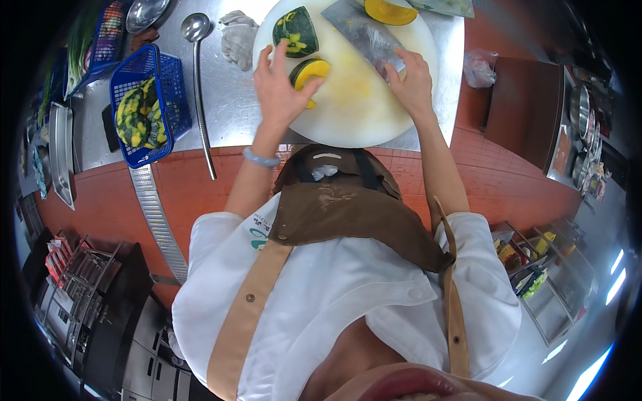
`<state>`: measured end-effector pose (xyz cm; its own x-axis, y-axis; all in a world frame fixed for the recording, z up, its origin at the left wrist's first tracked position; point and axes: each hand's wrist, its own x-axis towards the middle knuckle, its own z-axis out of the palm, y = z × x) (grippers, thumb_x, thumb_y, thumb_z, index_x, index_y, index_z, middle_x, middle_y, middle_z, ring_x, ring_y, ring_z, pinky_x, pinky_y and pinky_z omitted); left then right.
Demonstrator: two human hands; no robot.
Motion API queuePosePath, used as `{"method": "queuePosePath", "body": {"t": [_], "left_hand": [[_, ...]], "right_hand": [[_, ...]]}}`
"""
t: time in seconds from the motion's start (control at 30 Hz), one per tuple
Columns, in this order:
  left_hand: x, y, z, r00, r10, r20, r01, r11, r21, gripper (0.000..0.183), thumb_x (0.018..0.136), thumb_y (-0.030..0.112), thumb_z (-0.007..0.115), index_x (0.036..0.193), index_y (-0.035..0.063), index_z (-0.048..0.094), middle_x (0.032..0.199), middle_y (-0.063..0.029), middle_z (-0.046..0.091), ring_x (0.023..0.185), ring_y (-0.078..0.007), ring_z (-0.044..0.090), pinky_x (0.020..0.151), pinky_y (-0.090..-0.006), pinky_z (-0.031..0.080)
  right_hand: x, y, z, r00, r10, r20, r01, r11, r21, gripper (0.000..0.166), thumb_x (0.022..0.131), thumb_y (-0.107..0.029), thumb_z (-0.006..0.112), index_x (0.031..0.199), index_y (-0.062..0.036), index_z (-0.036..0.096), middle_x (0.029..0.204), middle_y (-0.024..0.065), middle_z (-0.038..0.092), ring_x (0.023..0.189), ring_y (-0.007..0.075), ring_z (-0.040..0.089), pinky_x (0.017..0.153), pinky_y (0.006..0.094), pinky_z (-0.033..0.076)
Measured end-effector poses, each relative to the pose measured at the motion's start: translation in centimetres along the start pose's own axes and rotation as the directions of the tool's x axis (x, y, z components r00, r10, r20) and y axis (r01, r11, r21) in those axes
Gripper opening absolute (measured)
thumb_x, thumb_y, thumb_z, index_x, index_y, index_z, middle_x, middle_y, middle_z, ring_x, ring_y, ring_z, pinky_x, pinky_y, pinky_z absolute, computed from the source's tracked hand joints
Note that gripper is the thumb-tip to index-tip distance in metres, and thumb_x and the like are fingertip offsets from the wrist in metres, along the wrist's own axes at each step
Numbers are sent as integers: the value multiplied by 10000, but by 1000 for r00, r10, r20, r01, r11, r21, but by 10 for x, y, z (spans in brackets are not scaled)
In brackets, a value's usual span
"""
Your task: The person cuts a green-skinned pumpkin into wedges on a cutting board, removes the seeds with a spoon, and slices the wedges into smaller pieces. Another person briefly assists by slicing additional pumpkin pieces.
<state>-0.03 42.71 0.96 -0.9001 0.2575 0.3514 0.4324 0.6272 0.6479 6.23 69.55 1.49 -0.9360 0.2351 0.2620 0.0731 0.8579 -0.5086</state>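
My left hand point(281, 90) is open over the left part of a round white cutting board point(361, 123), its fingers apart. Beneath and beside it lies a cut pumpkin wedge point(312, 69) with yellow flesh, partly hidden by the thumb. Just beyond the fingertips rests a larger green pumpkin piece point(297, 32), rind up. A cleaver point(358, 35) lies flat across the board. My right hand point(412, 82) is at the near end of its blade, thumb and forefinger spread; its handle is not visible, and a grip cannot be made out. Another yellow pumpkin piece point(391, 11) lies at the far side.
Left of the board are a crumpled grey cloth point(239, 39), a long-handled steel ladle point(196, 30) overhanging the front edge, and a blue basket point(176, 95) of pumpkin pieces point(135, 118). Another blue basket point(103, 65) holds vegetables. A plastic bag point(480, 67) lies beyond the steel table's right edge.
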Motion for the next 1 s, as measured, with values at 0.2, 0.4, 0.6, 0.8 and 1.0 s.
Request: {"method": "queuePosePath", "body": {"t": [0.2,0.4,0.6,0.8,1.0], "left_hand": [[3,-3,24,996,21,83,-32,990,139,896,642,192,861,1444,269,468,1519,-277,261,1169,-467,426,993,-510,408],[38,-22,20,973,83,215,-116,983,146,867,661,82,826,1419,332,489,1530,-211,282,1146,-443,452,968,-461,474],[68,-25,18,956,114,271,-171,965,198,866,661,74,799,1427,324,480,1506,-201,313,1191,-460,447,1000,-481,446],[90,40,29,890,422,171,-429,903,3,723,678,84,753,1354,80,497,1381,-185,485,1248,-421,449,1045,-514,393],[153,66,132,864,251,436,-389,883,263,528,729,67,692,1245,113,589,1249,-116,611,1134,-361,578,914,-463,501]], "right_hand": [[-50,1,-5,990,67,121,-44,982,-184,525,742,-140,740,1239,-78,581,1063,155,603,981,363,573,817,457,483],[-52,16,-5,976,116,182,-93,987,-131,372,728,-31,627,1088,-51,536,967,203,614,856,403,599,748,454,497],[-76,4,-46,871,332,363,-360,933,10,259,755,-71,645,969,-39,501,788,180,639,685,400,613,613,468,472],[-139,16,-79,764,447,466,-636,643,426,198,789,-30,612,941,-43,487,664,-3,481,603,61,442,547,250,375],[-148,20,-77,683,476,555,-728,370,578,150,884,-22,575,974,-56,460,609,-7,464,437,74,426,409,242,356]]}}
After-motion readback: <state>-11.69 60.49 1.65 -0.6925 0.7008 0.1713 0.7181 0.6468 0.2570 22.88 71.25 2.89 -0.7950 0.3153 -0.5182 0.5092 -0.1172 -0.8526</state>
